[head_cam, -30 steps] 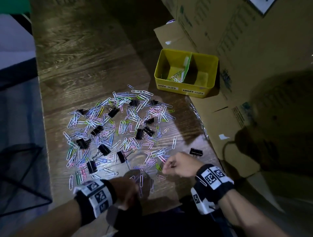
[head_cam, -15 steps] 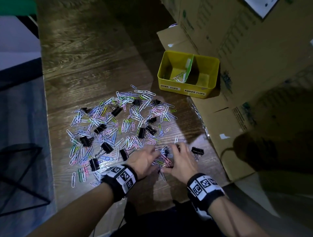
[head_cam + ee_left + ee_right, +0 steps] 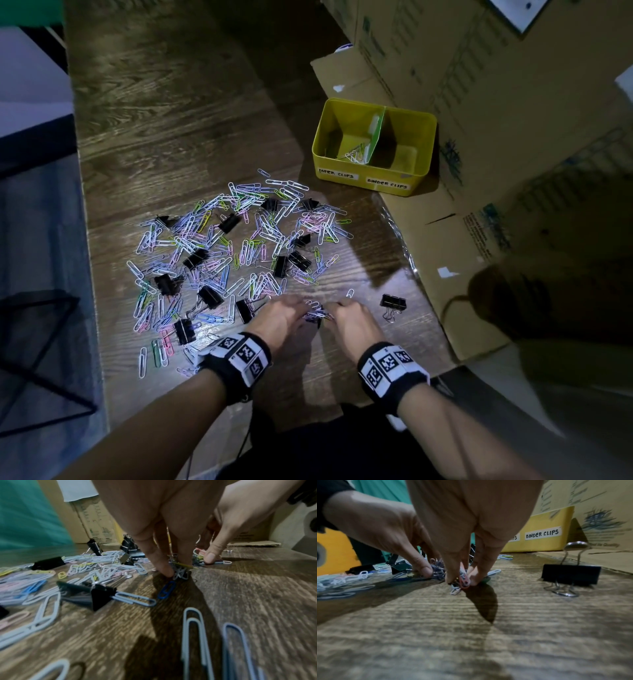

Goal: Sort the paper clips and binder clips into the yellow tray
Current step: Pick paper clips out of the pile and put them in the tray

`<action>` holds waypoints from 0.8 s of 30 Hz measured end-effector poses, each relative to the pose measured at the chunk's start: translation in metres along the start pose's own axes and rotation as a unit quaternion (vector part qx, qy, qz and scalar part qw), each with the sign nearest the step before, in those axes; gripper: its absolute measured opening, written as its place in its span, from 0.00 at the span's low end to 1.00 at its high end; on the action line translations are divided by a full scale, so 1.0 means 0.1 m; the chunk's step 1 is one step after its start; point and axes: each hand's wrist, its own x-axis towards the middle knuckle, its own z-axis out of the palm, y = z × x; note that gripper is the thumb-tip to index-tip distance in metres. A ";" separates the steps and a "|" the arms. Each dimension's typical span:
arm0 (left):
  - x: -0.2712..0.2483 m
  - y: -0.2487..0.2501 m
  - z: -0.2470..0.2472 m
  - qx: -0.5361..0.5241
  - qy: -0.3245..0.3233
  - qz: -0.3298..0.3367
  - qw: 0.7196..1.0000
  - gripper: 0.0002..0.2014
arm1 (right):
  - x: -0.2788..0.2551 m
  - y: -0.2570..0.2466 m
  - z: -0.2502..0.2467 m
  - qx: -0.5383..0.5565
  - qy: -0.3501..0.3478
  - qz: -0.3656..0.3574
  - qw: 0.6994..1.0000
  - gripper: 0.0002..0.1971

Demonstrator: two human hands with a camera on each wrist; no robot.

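Note:
A spread of coloured paper clips [image 3: 219, 246] mixed with black binder clips [image 3: 228, 222] covers the wooden table [image 3: 164, 113]. At its near edge my left hand [image 3: 284, 317] and right hand [image 3: 349, 317] meet, both pinching small bunches of paper clips [image 3: 318, 313] against the table. In the left wrist view my fingers [image 3: 164, 566] pinch a tangled bunch [image 3: 180, 570]. In the right wrist view my fingertips [image 3: 452, 578] pinch several clips [image 3: 462, 580]. The yellow tray [image 3: 363, 178] stands at the back right, a few paper clips [image 3: 354, 156] in its left compartment; the right one looks empty.
A lone binder clip [image 3: 393, 303] lies just right of my right hand. Cardboard boxes [image 3: 479, 120] wall off the right side, with a flattened flap [image 3: 442, 246] under the tray. The table's left edge drops to a dark wire frame [image 3: 37, 356].
Both hands moved forward from the table's near edge into the clip pile, came together, and gathered paper clips between the fingers.

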 end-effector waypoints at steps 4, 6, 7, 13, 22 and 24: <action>-0.05 -0.04 -0.08 -0.084 0.052 -0.021 0.995 0.06 | 0.03 0.06 -0.05 0.009 -0.015 -0.003 1.000 0.12; -0.07 -0.06 -0.09 -0.117 0.072 -0.056 0.989 0.05 | 0.02 0.09 -0.13 0.062 -0.006 0.002 0.998 0.13; -0.08 -0.08 -0.10 -0.136 0.082 -0.087 0.983 0.07 | 0.02 0.11 -0.16 0.084 0.002 0.001 0.996 0.15; -0.14 -0.16 -0.16 -0.331 0.080 -0.271 0.900 0.13 | 0.05 0.25 -0.19 0.188 0.010 0.026 0.982 0.17; 0.12 -0.11 -0.97 -0.540 0.106 -0.246 0.797 0.08 | 0.02 0.25 -0.59 0.403 0.106 0.016 0.909 0.15; 0.33 -0.09 -1.22 -0.543 0.120 -0.211 0.804 0.10 | 0.03 0.20 -0.78 0.444 0.131 0.008 0.886 0.16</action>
